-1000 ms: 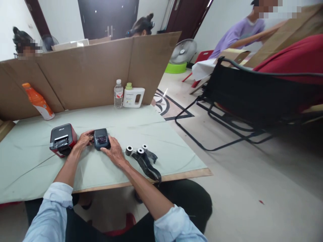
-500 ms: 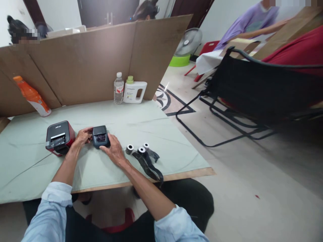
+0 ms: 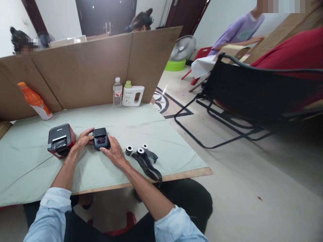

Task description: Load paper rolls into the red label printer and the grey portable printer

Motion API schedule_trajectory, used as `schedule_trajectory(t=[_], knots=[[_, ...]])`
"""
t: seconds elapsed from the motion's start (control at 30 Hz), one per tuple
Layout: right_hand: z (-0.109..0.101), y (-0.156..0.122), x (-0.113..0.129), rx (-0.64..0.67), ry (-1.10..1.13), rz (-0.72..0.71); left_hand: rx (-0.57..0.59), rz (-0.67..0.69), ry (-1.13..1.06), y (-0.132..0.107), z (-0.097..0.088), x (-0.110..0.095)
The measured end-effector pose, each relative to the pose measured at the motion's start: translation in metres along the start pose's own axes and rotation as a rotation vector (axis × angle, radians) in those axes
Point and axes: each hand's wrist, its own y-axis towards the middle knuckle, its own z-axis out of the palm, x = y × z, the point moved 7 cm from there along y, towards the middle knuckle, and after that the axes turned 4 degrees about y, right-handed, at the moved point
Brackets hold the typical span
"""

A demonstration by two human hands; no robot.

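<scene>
A small dark portable label printer [image 3: 101,143] sits on the table between my hands, with a glossy window on its front. Against its left side rest the fingers of my left hand [image 3: 83,139], closed on that edge. My right hand [image 3: 114,149] grips the right side, its thumb across the lower front corner. Left of my left wrist stands a larger red and black label printer [image 3: 61,138] with a dark strip at its slot. To the right lie several small rolls [image 3: 140,151] with white cores and loose black strips trailing toward the table's front edge.
A cardboard partition [image 3: 85,72] rises behind the pale green table [image 3: 176,151]. Before it stand an orange bottle [image 3: 35,101], a clear water bottle [image 3: 117,94] and a white jug [image 3: 133,95]. A black folding chair [image 3: 242,94], a fan [image 3: 183,48] and other people are beyond.
My left hand has shifted its fingers onto the printer's left edge. The right hand keeps its grip. The whole view has tilted slightly upward.
</scene>
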Motion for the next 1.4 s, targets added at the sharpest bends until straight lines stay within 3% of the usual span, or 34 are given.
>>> schedule_trajectory(t=[0.2,0.33,0.5,0.6,0.73,0.8,0.93,1.0,1.23,1.4], knots=[[-0.001,0.0,0.0,-0.009,0.019,0.009,-0.015,-0.004,0.004,0.002,-0.004,-0.005],[0.001,0.001,-0.001,-0.018,0.021,0.011,-0.096,0.001,0.052,0.01,-0.007,-0.005],[0.001,0.002,-0.001,-0.029,0.012,0.009,-0.291,0.059,0.351,0.032,-0.006,-0.014],[0.0,0.002,0.0,-0.041,0.008,0.003,-0.345,0.071,0.564,0.041,-0.004,-0.023],[-0.001,0.002,0.002,-0.032,0.017,0.0,-0.406,0.145,0.652,0.025,-0.007,-0.033],[-0.001,0.002,0.002,-0.034,0.024,0.004,-0.349,0.263,0.705,0.009,-0.003,-0.038],[-0.002,0.002,0.002,-0.051,0.038,-0.001,0.056,0.489,0.806,-0.013,0.023,-0.037],[-0.002,0.002,0.002,-0.056,0.044,-0.005,0.144,0.533,0.844,-0.016,0.027,-0.036],[0.0,0.003,-0.001,-0.063,0.055,0.004,0.126,0.553,0.908,-0.006,0.026,-0.042],[-0.001,0.004,-0.001,-0.078,0.057,0.004,-0.004,0.505,0.917,-0.001,0.024,-0.05]])
